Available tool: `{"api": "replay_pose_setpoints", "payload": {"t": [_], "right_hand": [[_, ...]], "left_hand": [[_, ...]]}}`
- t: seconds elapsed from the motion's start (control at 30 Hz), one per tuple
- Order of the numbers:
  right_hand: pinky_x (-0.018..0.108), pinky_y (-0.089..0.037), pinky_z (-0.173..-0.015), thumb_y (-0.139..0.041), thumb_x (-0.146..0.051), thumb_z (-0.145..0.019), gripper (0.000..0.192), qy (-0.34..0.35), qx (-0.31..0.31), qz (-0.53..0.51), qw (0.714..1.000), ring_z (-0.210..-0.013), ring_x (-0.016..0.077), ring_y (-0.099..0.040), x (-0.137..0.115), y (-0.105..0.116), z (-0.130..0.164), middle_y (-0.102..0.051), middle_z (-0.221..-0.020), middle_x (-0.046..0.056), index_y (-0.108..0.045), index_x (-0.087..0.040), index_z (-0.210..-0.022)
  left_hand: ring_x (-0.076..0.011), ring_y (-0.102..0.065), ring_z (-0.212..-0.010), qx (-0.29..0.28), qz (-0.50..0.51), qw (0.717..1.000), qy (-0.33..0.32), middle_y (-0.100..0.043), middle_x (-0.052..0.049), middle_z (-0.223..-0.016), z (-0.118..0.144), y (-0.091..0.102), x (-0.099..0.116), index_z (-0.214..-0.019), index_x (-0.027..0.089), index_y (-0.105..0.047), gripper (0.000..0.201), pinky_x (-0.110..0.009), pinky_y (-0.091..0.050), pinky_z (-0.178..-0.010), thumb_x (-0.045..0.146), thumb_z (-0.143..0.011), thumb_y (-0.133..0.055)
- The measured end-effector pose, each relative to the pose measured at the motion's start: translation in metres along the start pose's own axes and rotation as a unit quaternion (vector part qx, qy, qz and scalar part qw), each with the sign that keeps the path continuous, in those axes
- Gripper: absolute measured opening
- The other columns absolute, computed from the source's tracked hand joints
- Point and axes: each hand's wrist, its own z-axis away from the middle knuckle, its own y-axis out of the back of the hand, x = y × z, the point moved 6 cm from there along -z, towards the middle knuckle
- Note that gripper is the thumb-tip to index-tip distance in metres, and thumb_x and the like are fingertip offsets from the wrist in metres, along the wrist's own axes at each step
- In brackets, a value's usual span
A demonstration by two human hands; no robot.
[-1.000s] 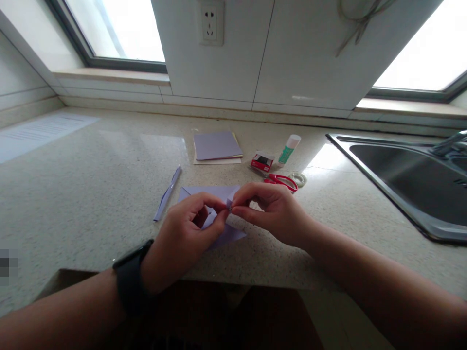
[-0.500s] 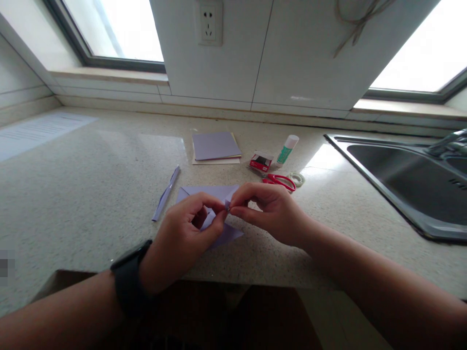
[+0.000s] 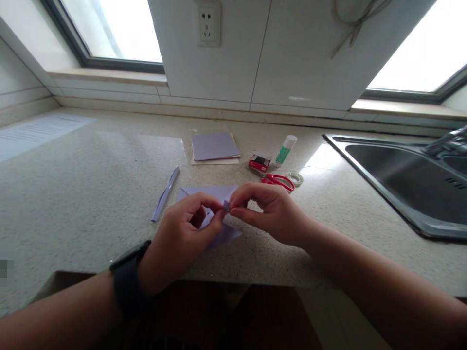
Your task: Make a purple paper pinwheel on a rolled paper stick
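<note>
A sheet of purple paper (image 3: 207, 191) with crease or cut lines lies partly under my hands, one pointed corner sticking out below. My left hand (image 3: 188, 226) pinches a raised bit of this paper between thumb and forefinger. Opposite it, my right hand (image 3: 272, 209) is closed in a pinch at the same spot, its fingertips nearly touching the left ones. A tiny shiny bit shows between the fingertips, too small to name. To the left lies a thin rolled purple paper stick (image 3: 166, 193).
Behind are a stack of coloured paper (image 3: 215, 147), a red and black box (image 3: 260, 162), a glue stick (image 3: 285, 150), red-handled scissors (image 3: 279, 182) and a tape roll (image 3: 298, 179). A steel sink (image 3: 386, 189) is at right; a printed sheet (image 3: 40, 131) lies far left.
The view has shifted very slightly. Both hands keep their pinch, and the small raised paper flap between the fingertips has moved a little.
</note>
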Motion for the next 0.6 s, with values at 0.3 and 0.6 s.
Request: {"api": "replay_pose_setpoints", "payload": {"t": [0.3, 0.6], "right_hand": [[0.032, -0.053, -0.076, -0.075, -0.024, -0.088, 0.006, 0.057, -0.023, 0.076, 0.995, -0.082, 0.016, -0.066, -0.006, 0.006, 0.002, -0.074, -0.088, 0.004, -0.073, -0.019, -0.09], [0.03, -0.049, -0.069, -0.074, -0.028, -0.087, 0.01, 0.019, -0.025, 0.088, 0.996, -0.077, 0.0152, -0.064, 0.001, 0.012, 0.003, -0.074, -0.085, 0.004, -0.073, -0.018, -0.089]], "left_hand": [[-0.0099, -0.051, -0.056, -0.015, -0.023, 1.0, -0.012, -0.056, 0.006, -0.066, -0.002, 0.0, 0.004, -0.092, 0.021, -0.069, 0.01, -0.023, -0.039, -0.051, 0.031, -0.09, -0.065], [-0.0114, -0.053, -0.061, -0.037, -0.039, 0.999, -0.005, -0.06, 0.004, -0.072, -0.003, 0.002, 0.008, -0.095, 0.022, -0.069, 0.014, -0.025, -0.043, -0.056, 0.034, -0.094, -0.061]]}}
